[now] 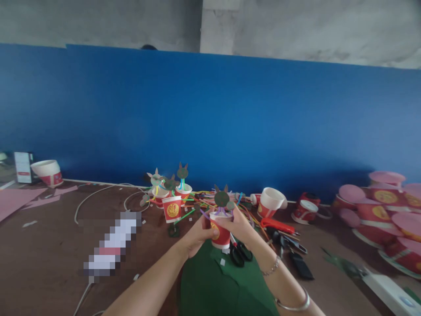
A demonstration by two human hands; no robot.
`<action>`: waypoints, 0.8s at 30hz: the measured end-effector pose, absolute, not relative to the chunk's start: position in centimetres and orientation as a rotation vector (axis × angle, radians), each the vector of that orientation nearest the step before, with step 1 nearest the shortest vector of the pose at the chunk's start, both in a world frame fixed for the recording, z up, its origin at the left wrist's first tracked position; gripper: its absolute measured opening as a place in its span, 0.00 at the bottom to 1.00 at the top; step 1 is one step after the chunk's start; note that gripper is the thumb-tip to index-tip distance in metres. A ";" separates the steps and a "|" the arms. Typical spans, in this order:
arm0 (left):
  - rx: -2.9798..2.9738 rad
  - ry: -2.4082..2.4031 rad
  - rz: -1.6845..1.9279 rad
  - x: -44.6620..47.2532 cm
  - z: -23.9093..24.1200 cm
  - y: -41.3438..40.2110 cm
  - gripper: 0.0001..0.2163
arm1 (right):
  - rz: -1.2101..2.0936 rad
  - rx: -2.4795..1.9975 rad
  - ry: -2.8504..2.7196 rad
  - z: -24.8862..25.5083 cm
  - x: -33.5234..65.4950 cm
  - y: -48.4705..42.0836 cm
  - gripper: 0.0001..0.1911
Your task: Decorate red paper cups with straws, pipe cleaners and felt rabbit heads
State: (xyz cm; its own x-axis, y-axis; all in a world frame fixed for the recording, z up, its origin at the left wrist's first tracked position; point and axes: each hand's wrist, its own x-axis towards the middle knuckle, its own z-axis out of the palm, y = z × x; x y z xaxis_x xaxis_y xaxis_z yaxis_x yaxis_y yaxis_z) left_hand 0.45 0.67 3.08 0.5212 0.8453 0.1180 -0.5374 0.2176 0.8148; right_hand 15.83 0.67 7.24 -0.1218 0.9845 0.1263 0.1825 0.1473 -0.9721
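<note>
Left hand: the bare left hand (200, 237) grips the near-left side of a red paper cup with a white rim and a yellow round emblem (222, 237), the thumb lying across its wall.
Right hand: the bare right hand (239, 223) grasps the same cup from the other side; a chain bracelet (271, 266) and a metal bangle (301, 303) circle that arm.
Held cup: upright between both hands, above a dark green sheet (210, 285).
Figure on top: a dark grey-green disc with two pointed ears (221, 199) stands over the cup's mouth, with purple strands (206, 213) below it.
Under the right hand: black-handled scissors (241, 254) at the edge of the green sheet.
Left of the hands, farther off: a red cup with a yellow emblem (172, 210), an eared dark disc (171, 183) above it, in front of two similar figure cups.
Beyond the hands: thin multicoloured strands (203, 196) in a loose heap.
Right of the hands: a tilted white-and-red paper cup (269, 204), then an orange-red tool (278, 226) nearer.
Far right: red cups with pink discs (373, 213), clustered.
</note>
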 end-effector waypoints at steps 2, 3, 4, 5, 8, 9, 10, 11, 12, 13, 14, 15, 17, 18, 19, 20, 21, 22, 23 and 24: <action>0.950 0.489 1.011 1.0 2.9 0.2 0.45 | 0.989 -1.221 -1.585 6.8 15.8 0.8 0.30; 0.958 0.534 1.017 1.3 2.8 0.1 0.48 | 0.959 -1.225 -1.618 6.6 15.7 0.8 0.31; 0.964 0.579 1.029 1.5 2.7 0.0 0.50 | 0.943 -1.221 -1.644 6.4 15.6 0.8 0.32; 0.970 0.618 1.049 1.7 2.5 -0.1 0.52 | 0.942 -1.208 -1.663 6.3 15.5 0.8 0.33; 0.959 0.701 1.176 1.9 2.2 0.2 0.51 | 1.012 -1.167 -1.642 6.2 15.3 0.8 0.34; 0.941 0.724 1.229 1.9 2.2 0.3 0.50 | 1.038 -1.180 -1.612 6.2 15.4 0.9 0.34; 0.920 0.754 1.282 1.8 2.1 0.6 0.50 | 1.065 -1.204 -1.588 6.3 15.6 0.9 0.34; 0.899 0.785 1.332 1.7 2.1 0.8 0.49 | 1.095 -1.234 -1.581 6.5 15.8 0.9 0.32; 0.881 0.814 1.378 1.6 2.1 1.0 0.49 | 1.131 -1.262 -1.601 6.6 16.2 0.8 0.31; 0.870 0.836 1.419 1.5 2.1 1.2 0.48 | 1.171 -1.284 -1.655 6.8 16.5 0.7 0.28; 0.865 0.853 1.459 1.4 2.2 1.3 0.47 | 1.221 -1.295 -1.740 6.9 16.8 0.6 0.26; 0.864 0.863 1.489 1.4 2.2 1.4 0.46 | 1.260 -1.304 -1.849 6.9 17.1 0.4 0.22; 0.868 0.879 1.514 1.3 2.2 1.5 0.42 | 1.266 -1.329 -2.028 6.6 17.1 -0.1 0.14; 0.873 0.889 1.515 1.3 2.3 1.5 0.40 | 1.256 -1.336 -2.057 6.2 16.8 -0.3 0.11; 0.883 0.891 1.509 1.3 2.3 1.5 0.37 | 1.228 -1.342 -2.005 5.6 16.4 -0.4 0.09; 0.896 0.888 1.499 1.3 2.2 1.4 0.35 | 1.181 -1.357 -1.895 4.9 15.9 -0.5 0.09; 0.913 0.878 1.488 1.3 2.2 1.4 0.32 | 1.134 -1.365 -1.774 4.3 15.4 -0.6 0.10; 0.933 0.867 1.479 1.3 2.2 1.3 0.30 | 1.119 -1.363 -1.682 3.6 14.9 -0.7 0.12; 0.957 0.856 1.473 1.4 2.2 1.3 0.27 | 1.150 -1.355 -1.605 3.0 14.4 -0.7 0.14; 0.982 0.849 1.470 1.4 2.1 1.2 0.25 | 1.177 -1.329 -1.561 2.5 14.1 -0.8 0.14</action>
